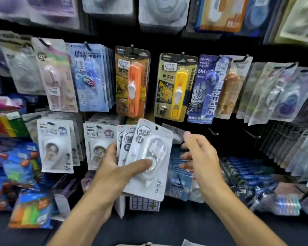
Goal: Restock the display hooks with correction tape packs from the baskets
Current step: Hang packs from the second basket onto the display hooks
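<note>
Left grip (114,167): a fanned stack of white carded correction tape packs (148,157) is held; right grip (197,151), loosely open, is raised near bare black hooks (213,132).

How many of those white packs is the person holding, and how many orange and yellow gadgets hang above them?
White packs fanned in the left hand: 3
Orange gadget pack: 1
Yellow gadget pack: 1
Total: 5

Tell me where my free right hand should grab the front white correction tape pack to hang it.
Pinch the front pack by its flat top right corner beside the hang hole, coming from the right. The left hand covers the lower left, and its thumb presses the blister; the right hand is nearest that edge.
</note>
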`<action>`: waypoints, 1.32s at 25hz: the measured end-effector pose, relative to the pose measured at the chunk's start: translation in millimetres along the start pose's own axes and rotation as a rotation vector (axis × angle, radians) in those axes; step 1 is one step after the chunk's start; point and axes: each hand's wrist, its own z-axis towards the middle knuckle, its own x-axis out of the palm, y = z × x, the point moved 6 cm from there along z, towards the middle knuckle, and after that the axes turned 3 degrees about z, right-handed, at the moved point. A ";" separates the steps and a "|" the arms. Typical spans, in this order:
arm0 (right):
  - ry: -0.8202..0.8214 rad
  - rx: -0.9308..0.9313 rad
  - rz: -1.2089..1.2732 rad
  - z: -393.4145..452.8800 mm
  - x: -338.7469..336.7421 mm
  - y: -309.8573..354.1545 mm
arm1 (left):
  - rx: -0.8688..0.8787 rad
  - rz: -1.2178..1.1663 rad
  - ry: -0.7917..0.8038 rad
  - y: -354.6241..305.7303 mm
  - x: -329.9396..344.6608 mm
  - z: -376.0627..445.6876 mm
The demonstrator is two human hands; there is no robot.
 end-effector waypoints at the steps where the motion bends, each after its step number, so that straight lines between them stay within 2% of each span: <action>1: 0.173 0.102 0.180 -10.3 12.7 -2.8 | -0.010 -0.007 0.005 4.1 8.9 0.7; 2: 0.272 0.171 0.245 -15.8 19.5 -6.8 | -0.029 -0.032 0.021 8.6 19.1 0.4; 3: 0.291 0.206 0.264 -16.7 20.0 -10.1 | -0.052 -0.066 0.044 11.4 28.4 -0.9; 5: 0.209 0.225 0.316 -9.3 9.1 -13.1 | -0.080 -0.108 0.072 14.3 40.0 -1.4; 8: 0.082 0.267 0.391 -2.0 -14.7 -27.3 | -0.080 -0.115 0.018 8.2 32.7 4.2; 10: 0.035 0.241 0.186 0.3 -29.8 -36.6 | -0.050 -0.084 -0.052 0.0 17.2 7.7; 12: 0.019 0.134 -0.030 4.4 -35.7 -34.9 | 0.001 -0.036 -0.110 -6.9 4.8 7.9; 15: -0.015 0.053 -0.200 12.9 -31.6 -31.1 | 0.032 -0.010 -0.088 -4.8 13.6 5.6; 17: 0.033 -0.031 -0.486 14.4 -22.7 -29.1 | 0.055 -0.003 -0.085 -0.2 24.9 5.0; 18: 0.091 -0.082 -0.491 11.2 -16.9 -28.1 | 0.072 0.009 -0.092 2.2 28.6 5.3; 19: 0.180 -0.071 -0.336 5.6 -9.4 -28.4 | 0.081 0.024 -0.097 3.8 32.0 6.1; 21: 0.342 0.068 0.095 -8.4 6.3 -30.0 | 0.069 0.048 -0.070 8.8 38.6 8.8; 23: 0.303 0.134 0.244 -7.3 4.8 -33.1 | 0.009 0.011 -0.048 16.1 41.8 11.5; 25: 0.182 0.186 0.282 0.8 -8.2 -36.1 | -0.009 -0.016 -0.132 20.0 33.3 14.3; 28: 0.136 0.207 0.162 8.8 -24.4 -44.0 | 0.071 0.044 -0.298 10.5 12.6 13.3; 30: 0.108 0.134 0.021 10.8 -27.4 -43.0 | 0.123 0.048 -0.378 1.3 1.7 11.6; 33: 0.099 0.045 -0.016 18.9 -20.1 -35.8 | 0.121 0.070 -0.403 0.6 0.6 11.0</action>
